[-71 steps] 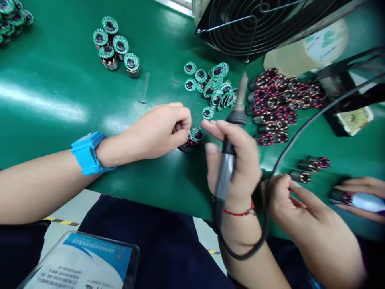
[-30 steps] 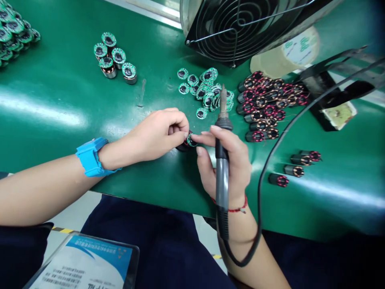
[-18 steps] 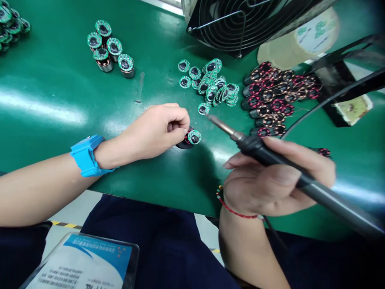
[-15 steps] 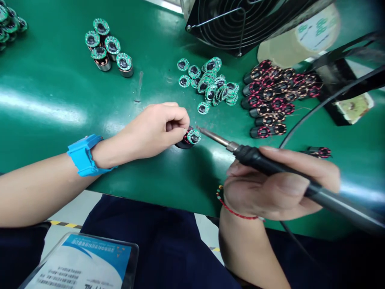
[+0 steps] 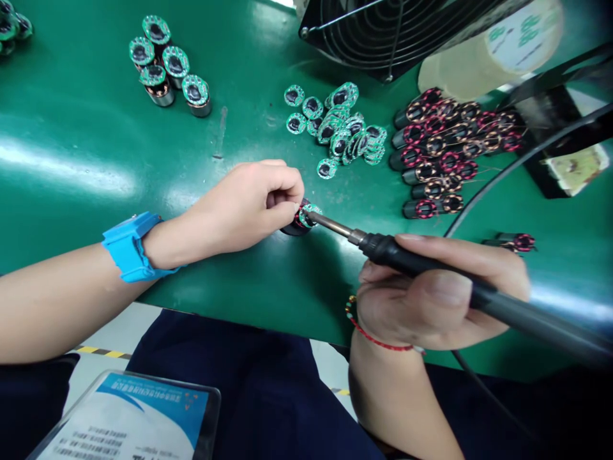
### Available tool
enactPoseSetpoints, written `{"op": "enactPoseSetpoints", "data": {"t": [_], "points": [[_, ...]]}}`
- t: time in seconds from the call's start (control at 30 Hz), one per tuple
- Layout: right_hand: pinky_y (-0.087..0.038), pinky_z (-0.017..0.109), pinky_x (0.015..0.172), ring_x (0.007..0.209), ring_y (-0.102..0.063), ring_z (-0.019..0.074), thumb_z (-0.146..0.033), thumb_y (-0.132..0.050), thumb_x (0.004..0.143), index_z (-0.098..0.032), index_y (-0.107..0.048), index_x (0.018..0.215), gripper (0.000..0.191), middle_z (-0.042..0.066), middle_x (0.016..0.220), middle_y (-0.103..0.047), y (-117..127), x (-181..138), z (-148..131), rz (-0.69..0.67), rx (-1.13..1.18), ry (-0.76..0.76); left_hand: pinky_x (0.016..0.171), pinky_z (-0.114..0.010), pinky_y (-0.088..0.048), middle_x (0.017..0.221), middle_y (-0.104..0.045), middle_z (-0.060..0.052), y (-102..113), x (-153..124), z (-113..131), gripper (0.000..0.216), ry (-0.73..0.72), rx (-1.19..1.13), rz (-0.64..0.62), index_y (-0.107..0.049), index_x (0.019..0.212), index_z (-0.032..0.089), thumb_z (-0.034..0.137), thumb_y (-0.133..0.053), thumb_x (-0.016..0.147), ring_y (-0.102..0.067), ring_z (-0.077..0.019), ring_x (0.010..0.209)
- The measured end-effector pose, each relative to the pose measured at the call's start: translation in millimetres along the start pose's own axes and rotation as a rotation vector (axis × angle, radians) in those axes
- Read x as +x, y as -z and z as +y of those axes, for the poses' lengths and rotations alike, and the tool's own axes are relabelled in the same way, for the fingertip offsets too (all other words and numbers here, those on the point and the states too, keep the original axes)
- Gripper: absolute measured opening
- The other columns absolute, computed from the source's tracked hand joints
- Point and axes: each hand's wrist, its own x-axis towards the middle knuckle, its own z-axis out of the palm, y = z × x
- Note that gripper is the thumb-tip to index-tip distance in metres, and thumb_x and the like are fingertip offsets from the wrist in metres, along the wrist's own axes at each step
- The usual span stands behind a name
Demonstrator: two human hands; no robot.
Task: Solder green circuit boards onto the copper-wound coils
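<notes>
The tip (image 5: 330, 224) of the soldering iron (image 5: 500, 306) now lies over the face of the small green disc (image 5: 315, 209), where half a second ago it points from just beside the rim. A second ago the right hand (image 5: 431, 306) has the iron upright, pointing away, with a fingertip at the disc; now the iron slants down leftward, and that finger is off the disc. The right fingers are wrapped around the iron's black handle, thumb laid along it.

The left hand (image 5: 261, 201) stays in nearly the same place as in the earlier views. Its thumb and forefinger are drawn narrow at the side of the coil (image 5: 297, 218) under the disc; I cannot tell whether they grip it, as the tips hide the spot.

The disc sits at the top of the coil on the green table (image 5: 230, 275), with the pile of loose discs (image 5: 352, 131) farther back and the group of coils (image 5: 435, 147) to the right. The co-worker's hands seen at the right 2.4 seconds ago are out of view.
</notes>
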Motion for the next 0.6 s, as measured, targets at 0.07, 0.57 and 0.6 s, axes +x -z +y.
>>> {"op": "enactPoseSetpoints", "data": {"t": [0.07,0.57,0.6], "points": [[-0.038,0.019,0.036,0.049,-0.06,0.0057,-0.042,-0.059,0.096,-0.02,-0.076,0.102,0.028,-0.002,0.067,-0.066,0.1,-0.4,-0.1,-0.002,0.006,-0.001,0.064,-0.025,-0.038,0.069,-0.055,0.004,-0.1,0.0,0.0,0.017,0.002,0.0,0.0,-0.064,0.072,0.016,0.003,-0.057,0.081,-0.047,-0.0076,0.063],[-0.065,0.037,0.076,0.088,-0.075,0.0172,-0.023,-0.057,0.096,-0.035,-0.059,0.13,0.036,0.002,0.115,-0.069,-9.9,-3.5,6.2,-0.203,-0.057,-0.107,0.062,-0.026,-0.036,0.07,-0.056,0.003,0.5,-1.8,-0.8,0.017,-0.031,-0.033,0.007,-0.062,0.071,0.016,0.003,-0.056,0.081,-0.046,-0.0073,0.062],[-0.064,0.042,0.084,0.093,-0.075,0.0194,-0.024,-0.062,0.093,-0.034,-0.058,0.13,0.038,0.002,0.112,-0.07,-10.0,-4.4,6.8,-0.277,-0.088,-0.106,0.062,-0.026,-0.036,0.07,-0.056,0.003,0.4,-1.8,-1.0,0.016,-0.038,-0.033,0.009,-0.062,0.071,0.015,0.003,-0.057,0.08,-0.046,-0.0073,0.062]]}}
